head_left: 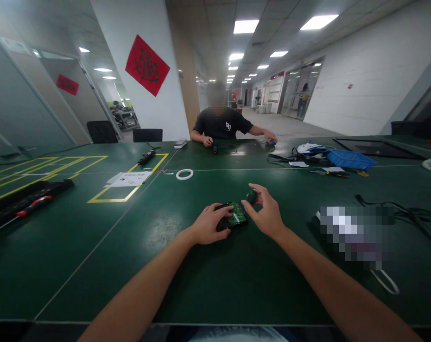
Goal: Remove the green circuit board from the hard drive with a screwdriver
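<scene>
On the green table in front of me lies a hard drive [239, 216], its green circuit board facing up and a dark casing around it. My left hand [212, 224] grips it from the left, fingers over the far side and thumb along the near side, covering part of it. Just right of the drive and slightly above the table, my right hand [267, 211] is curled, with thumb and forefinger around a small dark rounded thing [251, 196]. What that thing is cannot be made out.
A white ring [184, 175] and a paper sheet [128, 179] lie beyond to the left. At far left sits a red-handled screwdriver [35, 205]. A blue tray [350, 159], cables [411, 213] and a pixelated object [352, 235] are on the right. Another person [220, 123] sits opposite.
</scene>
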Tool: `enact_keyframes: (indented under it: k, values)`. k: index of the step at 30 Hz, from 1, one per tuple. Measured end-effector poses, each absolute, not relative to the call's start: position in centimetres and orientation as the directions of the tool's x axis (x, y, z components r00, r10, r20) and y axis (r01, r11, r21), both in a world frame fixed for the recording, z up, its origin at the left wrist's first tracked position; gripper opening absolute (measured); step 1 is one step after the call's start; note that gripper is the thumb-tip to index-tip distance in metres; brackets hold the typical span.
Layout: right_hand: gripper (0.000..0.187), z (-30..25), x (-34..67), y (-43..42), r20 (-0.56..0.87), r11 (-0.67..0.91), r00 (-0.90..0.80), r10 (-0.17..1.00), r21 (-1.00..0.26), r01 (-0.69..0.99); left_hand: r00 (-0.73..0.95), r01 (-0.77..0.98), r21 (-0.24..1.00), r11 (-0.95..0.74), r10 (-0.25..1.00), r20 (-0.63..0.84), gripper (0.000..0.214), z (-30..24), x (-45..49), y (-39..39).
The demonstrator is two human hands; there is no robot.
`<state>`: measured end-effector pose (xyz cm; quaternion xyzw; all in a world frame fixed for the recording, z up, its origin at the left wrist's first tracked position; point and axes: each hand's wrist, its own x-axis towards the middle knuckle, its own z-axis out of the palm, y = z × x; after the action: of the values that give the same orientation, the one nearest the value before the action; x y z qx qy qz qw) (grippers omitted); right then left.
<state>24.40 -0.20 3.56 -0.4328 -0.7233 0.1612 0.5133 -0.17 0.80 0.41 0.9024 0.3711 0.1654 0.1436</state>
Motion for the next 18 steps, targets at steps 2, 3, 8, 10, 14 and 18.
enact_keyframes:
  k: [2, 3, 8, 10, 14, 18]
  values:
    - [0.051, 3.5, 24.4, -0.1, 0.609, 0.553, -0.073, 0.790, -0.656, 0.514, 0.670, 0.620, 0.384, -0.684, 0.716, 0.195, 0.084, 0.5, -0.2, 0.7]
    - [0.045, 3.5, 24.4, -0.1, 0.611, 0.549, -0.076, 0.788, -0.642, 0.535, 0.669, 0.620, 0.383, -0.684, 0.717, 0.197, 0.084, 0.6, -0.2, 0.6]
    - [0.027, 4.1, 24.3, -0.4, 0.621, 0.537, -0.047, 0.783, -0.635, 0.555, 0.666, 0.629, 0.369, -0.685, 0.719, 0.200, 0.078, 0.6, -0.1, 0.5]
    - [0.028, 4.7, 24.8, -0.4, 0.654, 0.544, 0.001, 0.756, -0.630, 0.553, 0.667, 0.627, 0.366, -0.688, 0.716, 0.203, 0.077, 0.5, -0.2, 0.5]
    - [0.022, 5.9, 27.6, 0.9, 0.696, 0.479, 0.090, 0.712, -0.575, 0.663, 0.691, 0.608, 0.347, -0.714, 0.691, 0.212, 0.066, 0.3, -0.5, 0.8]
    - [0.013, 5.8, 31.0, 3.0, 0.324, 0.222, -0.071, 0.943, -0.456, 0.862, 0.704, 0.613, 0.285, -0.736, 0.674, 0.226, 0.057, 0.3, -1.1, 0.9]
